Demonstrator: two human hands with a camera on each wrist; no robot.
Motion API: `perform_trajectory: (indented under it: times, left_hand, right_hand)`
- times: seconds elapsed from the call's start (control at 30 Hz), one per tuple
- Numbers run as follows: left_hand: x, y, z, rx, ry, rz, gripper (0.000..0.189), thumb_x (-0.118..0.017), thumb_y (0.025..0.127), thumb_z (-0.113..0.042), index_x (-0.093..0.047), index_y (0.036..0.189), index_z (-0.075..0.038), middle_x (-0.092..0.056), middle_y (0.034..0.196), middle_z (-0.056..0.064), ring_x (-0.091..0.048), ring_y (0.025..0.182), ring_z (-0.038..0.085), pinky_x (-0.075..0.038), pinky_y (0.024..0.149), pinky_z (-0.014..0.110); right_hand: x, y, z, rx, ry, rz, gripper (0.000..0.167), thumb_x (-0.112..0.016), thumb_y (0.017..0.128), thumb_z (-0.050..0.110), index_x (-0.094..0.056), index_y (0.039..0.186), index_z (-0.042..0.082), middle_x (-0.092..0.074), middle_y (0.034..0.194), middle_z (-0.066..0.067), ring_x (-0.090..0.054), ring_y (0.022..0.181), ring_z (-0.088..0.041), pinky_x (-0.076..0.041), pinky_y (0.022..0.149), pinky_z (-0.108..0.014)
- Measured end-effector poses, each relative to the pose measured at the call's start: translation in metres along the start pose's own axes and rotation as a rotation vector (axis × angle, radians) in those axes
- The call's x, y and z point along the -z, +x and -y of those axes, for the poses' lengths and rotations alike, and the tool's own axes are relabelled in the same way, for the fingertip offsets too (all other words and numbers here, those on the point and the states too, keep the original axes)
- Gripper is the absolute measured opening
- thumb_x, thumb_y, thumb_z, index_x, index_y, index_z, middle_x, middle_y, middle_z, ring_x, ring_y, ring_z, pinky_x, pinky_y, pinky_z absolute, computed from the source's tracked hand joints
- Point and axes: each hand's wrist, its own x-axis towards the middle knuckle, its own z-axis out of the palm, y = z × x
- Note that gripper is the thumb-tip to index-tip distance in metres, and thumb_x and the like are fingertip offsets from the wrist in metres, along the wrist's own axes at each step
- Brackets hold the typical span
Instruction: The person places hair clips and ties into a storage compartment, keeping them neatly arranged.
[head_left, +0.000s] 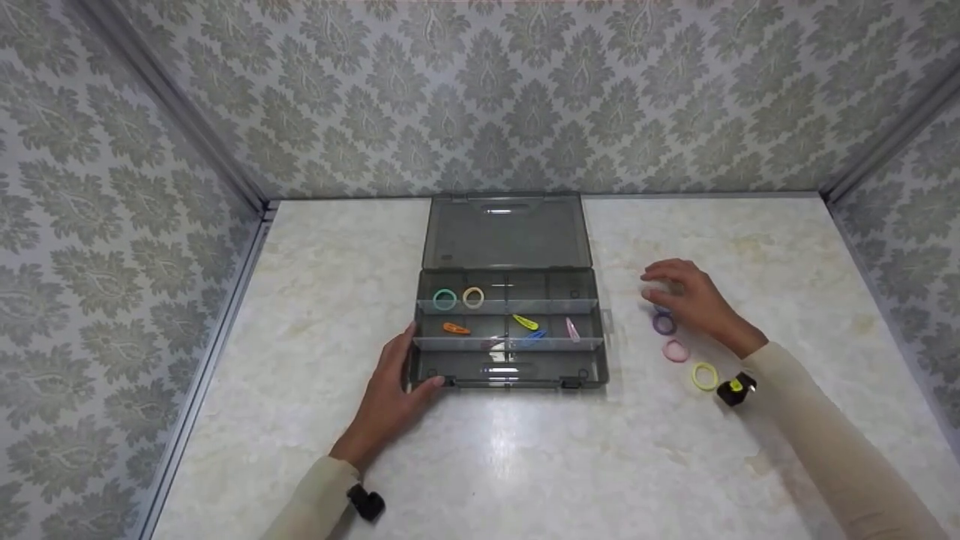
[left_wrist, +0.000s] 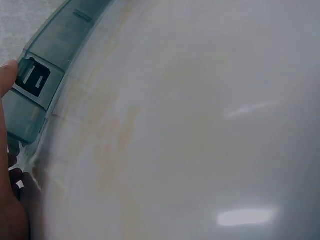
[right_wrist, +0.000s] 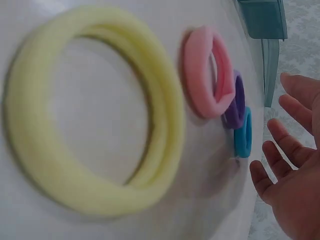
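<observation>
A grey see-through organizer box [head_left: 510,366] stands with its lid [head_left: 506,236] folded back. My left hand [head_left: 390,397] holds the box's front left corner, fingers along the side and thumb by the front latch [left_wrist: 34,77]. In the back row lie a green hair tie [head_left: 445,299] and a cream hair tie [head_left: 473,298]. My right hand [head_left: 694,300] hovers with loosely spread fingers, holding nothing, over a blue hair tie [right_wrist: 243,132] that it mostly hides in the head view. Nearer the front lie purple [head_left: 664,323], pink [head_left: 676,350] and yellow hair ties [head_left: 704,376].
The box's middle row holds an orange snap clip [head_left: 456,328], a yellow snap clip [head_left: 526,322], a blue snap clip [head_left: 533,338] and a pink snap clip [head_left: 572,330]. Patterned walls [head_left: 510,97] enclose the marbled table [head_left: 330,262] at the back and sides.
</observation>
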Motion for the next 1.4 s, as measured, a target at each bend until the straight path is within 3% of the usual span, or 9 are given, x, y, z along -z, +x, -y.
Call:
perform_trajectory:
  times: [0.13,0.5,0.67,0.87,1.17,1.4]
  left_hand:
    - [-0.001,0.001,0.000,-0.001,0.003,-0.002,0.105,-0.081,0.098,-0.057,-0.021,0.178,-0.026,-0.035,0.176,0.011,-0.035,0.163,0.031,-0.031,0.131,0.055]
    - [0.000,0.000,-0.001,0.010,-0.007,0.004,0.102,-0.079,0.099,-0.059,-0.022,0.178,-0.028,-0.036,0.174,0.008,-0.035,0.163,0.027,-0.030,0.132,0.051]
    - [0.000,-0.001,-0.001,0.009,0.002,0.005,0.103,-0.078,0.099,-0.061,-0.022,0.178,-0.028,-0.036,0.175,0.009,-0.035,0.163,0.028,-0.030,0.132,0.052]
    - [0.000,-0.001,-0.001,0.015,0.000,0.003,0.103,-0.079,0.098,-0.061,-0.023,0.178,-0.027,-0.037,0.174,0.010,-0.035,0.162,0.028,-0.031,0.132,0.051]
    - [0.000,0.000,-0.001,0.018,-0.005,0.010,0.103,-0.077,0.097,-0.065,-0.023,0.178,-0.029,-0.036,0.175,0.008,-0.035,0.163,0.026,-0.031,0.132,0.051]
    - [0.000,0.000,0.000,0.024,0.001,0.008,0.102,-0.079,0.099,-0.059,-0.023,0.178,-0.027,-0.036,0.175,0.008,-0.035,0.163,0.026,-0.030,0.132,0.050]
  right_hand:
    - [0.006,-0.010,-0.003,-0.032,-0.009,0.002,0.025,-0.080,0.100,0.000,-0.079,0.124,-0.003,-0.068,0.139,-0.024,-0.053,0.131,-0.033,-0.038,0.104,-0.015]
    - [0.020,-0.031,-0.009,-0.171,-0.040,-0.010,0.029,-0.081,0.104,0.019,-0.079,0.130,0.005,-0.066,0.145,-0.015,-0.049,0.139,-0.025,-0.036,0.111,-0.017]
    - [0.021,-0.037,-0.014,-0.206,-0.051,-0.014,0.031,-0.082,0.103,0.020,-0.079,0.131,0.006,-0.065,0.146,-0.014,-0.047,0.139,-0.021,-0.035,0.112,-0.018]
    - [0.020,-0.042,-0.019,-0.204,-0.013,-0.027,0.033,-0.082,0.103,0.017,-0.078,0.133,0.004,-0.063,0.149,-0.016,-0.045,0.141,-0.020,-0.032,0.111,-0.011]
    - [0.019,-0.046,-0.023,-0.186,0.004,-0.025,0.038,-0.083,0.100,0.010,-0.075,0.137,0.002,-0.059,0.153,-0.019,-0.042,0.148,-0.033,-0.029,0.109,-0.008]
    - [0.018,-0.047,-0.031,-0.182,0.026,-0.033,0.040,-0.084,0.098,0.006,-0.075,0.137,0.001,-0.058,0.154,-0.019,-0.041,0.149,-0.032,-0.028,0.110,-0.007]
